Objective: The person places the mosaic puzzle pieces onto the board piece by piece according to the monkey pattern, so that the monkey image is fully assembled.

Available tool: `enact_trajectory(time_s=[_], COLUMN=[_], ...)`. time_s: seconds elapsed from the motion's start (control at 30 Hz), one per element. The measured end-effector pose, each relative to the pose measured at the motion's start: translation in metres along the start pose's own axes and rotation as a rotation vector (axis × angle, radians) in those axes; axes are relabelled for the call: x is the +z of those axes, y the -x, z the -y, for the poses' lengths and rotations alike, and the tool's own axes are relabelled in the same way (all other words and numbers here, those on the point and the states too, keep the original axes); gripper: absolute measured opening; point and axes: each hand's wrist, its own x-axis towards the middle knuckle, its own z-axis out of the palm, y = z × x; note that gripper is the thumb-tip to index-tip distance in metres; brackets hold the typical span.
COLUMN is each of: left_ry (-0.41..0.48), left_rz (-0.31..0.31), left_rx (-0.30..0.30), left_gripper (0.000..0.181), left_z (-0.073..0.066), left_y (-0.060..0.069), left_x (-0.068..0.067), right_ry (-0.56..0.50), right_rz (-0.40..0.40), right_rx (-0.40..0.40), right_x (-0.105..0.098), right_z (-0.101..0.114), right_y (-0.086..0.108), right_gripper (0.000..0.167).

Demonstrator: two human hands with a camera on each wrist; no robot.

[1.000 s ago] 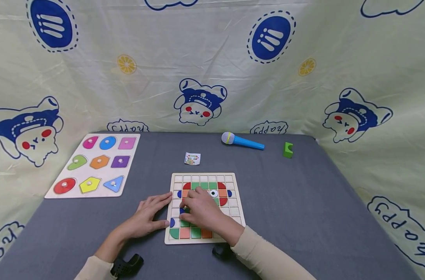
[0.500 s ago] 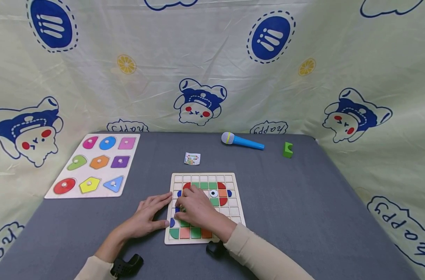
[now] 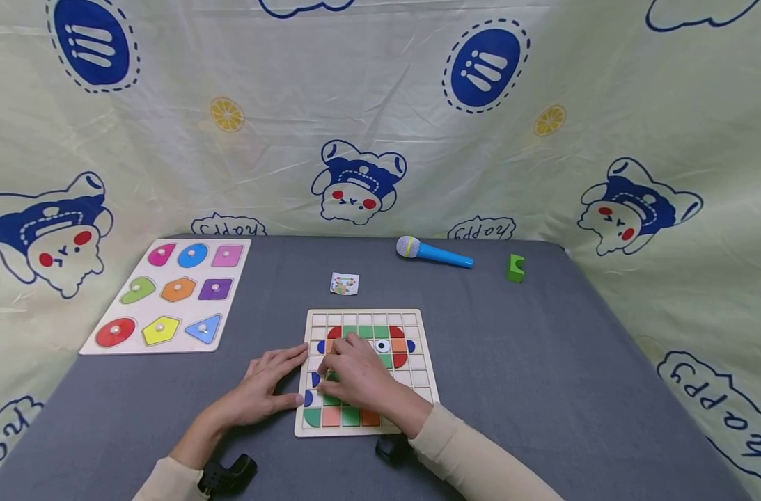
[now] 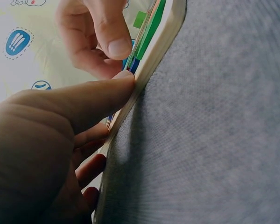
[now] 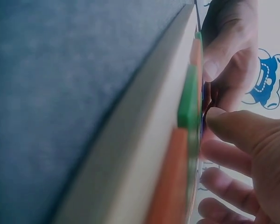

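Note:
A square wooden grid board (image 3: 425,379) lies on the table, bearing flat red, orange, green and blue pieces. My left hand (image 3: 264,390) rests along its left edge, fingers stretched out, thumb touching the rim. Over the left-middle cells is my right hand (image 3: 361,376), its thumb and fingertips lowered just beside a blue half-round piece (image 3: 315,379). In the right wrist view the right thumb (image 5: 233,123) stands apart from the fingers, with no piece seen between them. A second blue half-round piece (image 3: 308,399) sits near the left thumb. The right hand hides several cells.
A shape puzzle board (image 3: 161,348) with knobbed pieces lies at the left. Behind the grid board are a small printed card (image 3: 344,284), a blue toy microphone (image 3: 443,256) and a green notched block (image 3: 515,268). A printed cloth (image 3: 280,174) hangs behind the grey table (image 3: 512,362).
My right hand moved left with the blue half-round piece, then shifted slightly back right; the piece now lies in a left-side cell, outside the fingertips. My left hand has stayed still.

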Motion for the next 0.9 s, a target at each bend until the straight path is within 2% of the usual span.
enact_trajectory(time_s=[0.5,0.9], left_ry=[-0.003,-0.002], left_rz=[-0.003,-0.015], left_rx=[0.01,0.025], left_gripper=[0.069,0.069], left_z=[0.0006,0.0007], left_y=[0.0001,0.0001], left_x=[0.0006,0.0007], right_ry=[0.007,0.008], right_rz=[0.012,0.028], right_rx=[-0.044,-0.038], right_x=[0.0015,0.0005], right_z=[0.0009,0.0048], right_y=[0.0043,0.0023], right_gripper=[0.019,0.02])
